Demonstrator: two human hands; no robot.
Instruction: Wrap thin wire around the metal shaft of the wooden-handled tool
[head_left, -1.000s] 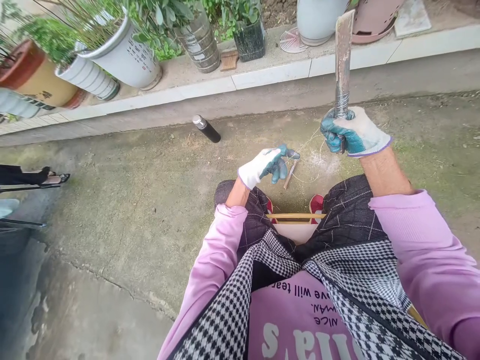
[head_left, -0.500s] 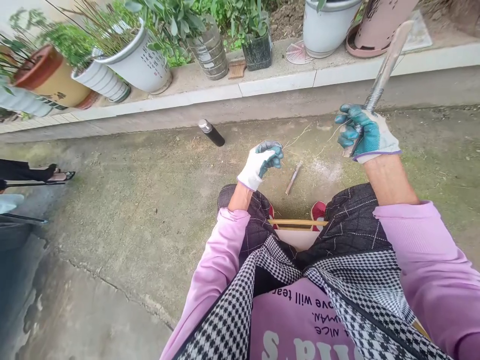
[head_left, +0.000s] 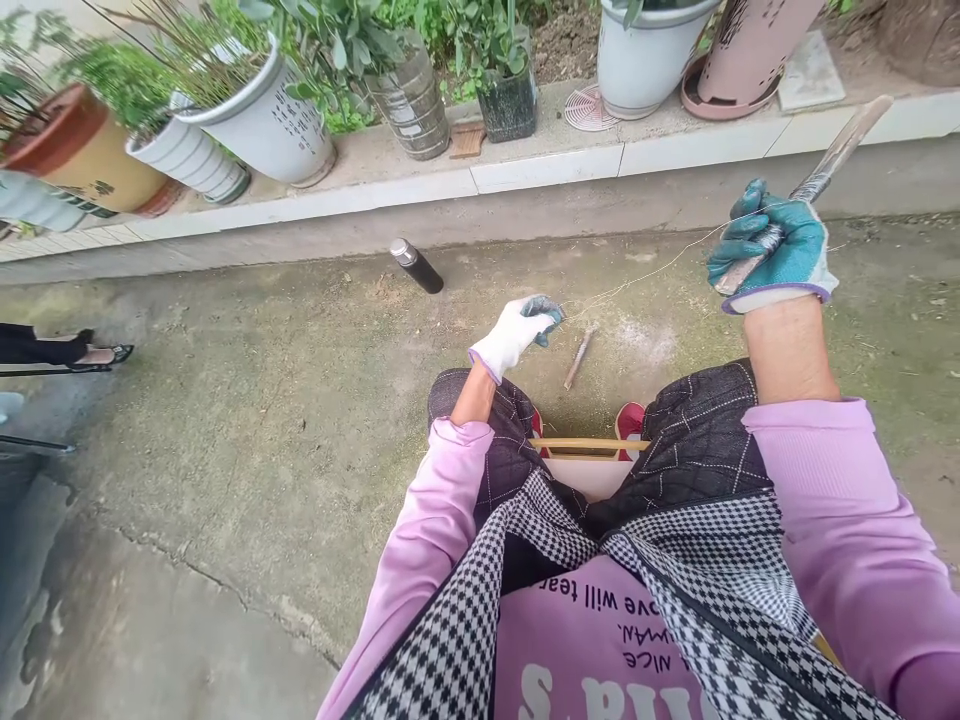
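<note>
My right hand, in a white and teal work glove, is wrapped round a wooden stick with thin wire wound about its middle. The stick tilts up and away to the right. A thin wire runs from it across to my left hand, which is gloved the same way. Its fingers are closed in a pinch on the loose end of the wire. On the ground between my feet and the wire lies a short stick, touched by neither hand.
A black flask with a silver cap stands on the concrete ahead. Behind it a low tiled ledge carries several potted plants, among them a white pot. At the far left, another person's foot shows.
My right hand has moved right and turned, tipping the stick further to the right. The wire between my hands now spans the gap more fully. My left hand has shifted slightly.
</note>
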